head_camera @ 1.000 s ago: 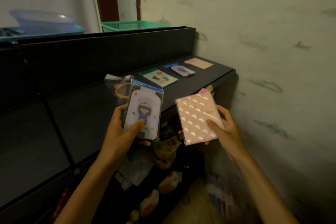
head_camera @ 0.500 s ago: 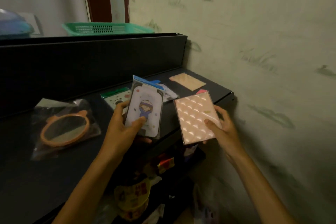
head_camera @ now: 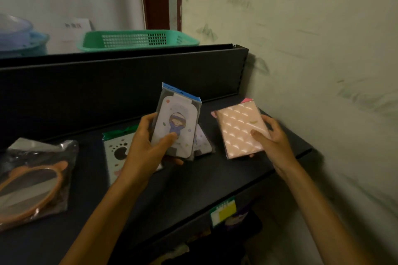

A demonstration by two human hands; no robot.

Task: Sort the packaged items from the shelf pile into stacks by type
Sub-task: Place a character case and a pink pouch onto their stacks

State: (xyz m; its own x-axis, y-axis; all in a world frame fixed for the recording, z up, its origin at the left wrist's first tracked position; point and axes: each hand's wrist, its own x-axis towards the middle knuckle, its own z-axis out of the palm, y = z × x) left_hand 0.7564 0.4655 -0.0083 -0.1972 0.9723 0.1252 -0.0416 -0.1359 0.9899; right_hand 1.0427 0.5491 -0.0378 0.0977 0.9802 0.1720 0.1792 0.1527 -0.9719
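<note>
My left hand (head_camera: 146,146) grips a packaged white card-shaped item with a cartoon figure and a blue header (head_camera: 176,120), held upright above the black shelf (head_camera: 193,187). My right hand (head_camera: 271,142) holds a pink quilted-pattern package (head_camera: 241,131) tilted over the shelf's right end. Under the left package lies a similar cartoon package (head_camera: 203,142), mostly hidden. A green-topped package with paw prints (head_camera: 117,150) lies flat behind my left wrist. An orange-rimmed mirror in a clear bag (head_camera: 32,183) rests at the shelf's left.
The shelf's black back panel (head_camera: 120,84) rises behind the items. A green plastic basket (head_camera: 133,40) and a blue tub (head_camera: 19,43) stand on top behind it. A stained wall (head_camera: 323,60) closes the right side. A yellow-green price label (head_camera: 223,213) hangs on the shelf's front edge.
The view has moved closer and rightward along the shelf. Both hands have carried their packages forward over the shelf's right end; the pink package now hangs over where the flat pinkish item lay.
</note>
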